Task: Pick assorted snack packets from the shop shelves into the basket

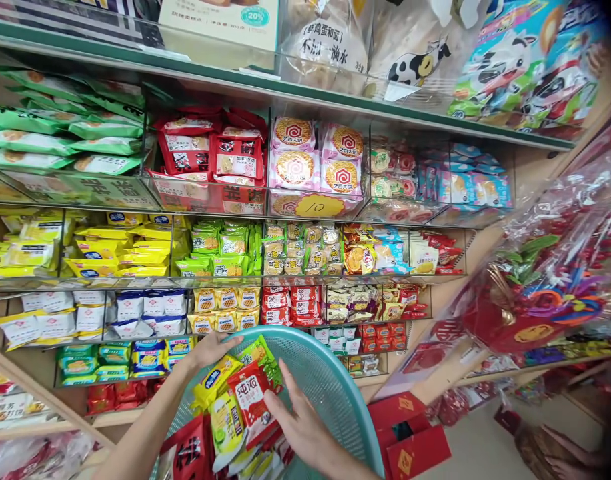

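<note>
A turquoise plastic basket (335, 393) in front of me holds a heap of wrapped snacks. My right hand (300, 417) reaches into it, its thumb over the right edge of a red and white snack packet (250, 403) and its fingers stretched out beyond. Behind that packet stands a green one (260, 353). At the basket's far left rim is my left hand (218, 350), fingers extended beside a yellow packet (218, 380); its thumb is hard to make out. Lower in the heap lie a yellow-green packet (227, 420) and a dark red packet (188, 450).
Tiered shelves with clear dividers (270, 160) rise ahead, filled with small packets. A yellow price tag (320, 205) reads 10. Larger bags (330, 47) stand on the top glass shelf. Red boxes (410, 440) sit right of the basket; plastic-wrapped goods (535, 287) hang at right.
</note>
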{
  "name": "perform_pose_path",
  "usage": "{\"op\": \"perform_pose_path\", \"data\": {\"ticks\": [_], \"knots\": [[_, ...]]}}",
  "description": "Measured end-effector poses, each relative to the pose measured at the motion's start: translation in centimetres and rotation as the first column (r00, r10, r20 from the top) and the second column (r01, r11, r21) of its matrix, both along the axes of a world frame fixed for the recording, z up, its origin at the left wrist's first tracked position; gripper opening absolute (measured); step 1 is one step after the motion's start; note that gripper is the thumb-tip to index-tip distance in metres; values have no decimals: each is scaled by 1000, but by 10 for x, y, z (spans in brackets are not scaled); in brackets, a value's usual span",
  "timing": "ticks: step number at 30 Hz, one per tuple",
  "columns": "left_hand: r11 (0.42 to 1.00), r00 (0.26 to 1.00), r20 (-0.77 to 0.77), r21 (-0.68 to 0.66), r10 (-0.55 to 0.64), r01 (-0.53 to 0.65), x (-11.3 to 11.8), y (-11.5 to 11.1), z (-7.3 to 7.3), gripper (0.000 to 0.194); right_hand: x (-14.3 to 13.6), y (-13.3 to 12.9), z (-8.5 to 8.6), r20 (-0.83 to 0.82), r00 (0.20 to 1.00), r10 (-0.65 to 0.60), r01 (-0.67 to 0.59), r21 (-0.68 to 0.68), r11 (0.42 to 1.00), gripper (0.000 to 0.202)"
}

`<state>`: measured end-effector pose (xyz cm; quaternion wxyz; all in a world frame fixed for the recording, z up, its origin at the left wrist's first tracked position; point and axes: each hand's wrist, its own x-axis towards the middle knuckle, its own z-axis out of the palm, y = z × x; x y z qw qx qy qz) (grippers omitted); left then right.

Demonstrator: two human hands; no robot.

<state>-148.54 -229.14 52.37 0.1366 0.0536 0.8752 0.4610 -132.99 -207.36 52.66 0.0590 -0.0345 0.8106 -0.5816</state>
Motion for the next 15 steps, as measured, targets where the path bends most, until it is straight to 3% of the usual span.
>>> {"op": "perform_pose_path", "data": {"ticks": [4,6,11,13,15], "knots": [[997,997,8,-14,-75,75,1,4,-7,51,6,25,-5,-7,993,-117,117,8,993,68],[996,995,20,-5,-94,94,1,5,-10,53,9,44,-6,-95,974,-208,214,59,975,66],[993,991,62,23,-118,117,7,9,-7,60,19,105,-10,-346,829,-439,516,173,839,64],[993,991,59,24,-119,118,9,12,-5,60,27,123,-13,-239,826,-511,549,132,825,69],[992,990,59,28,-127,126,11,15,-3,56,36,134,-14,3,850,-527,527,8,850,70]]}}
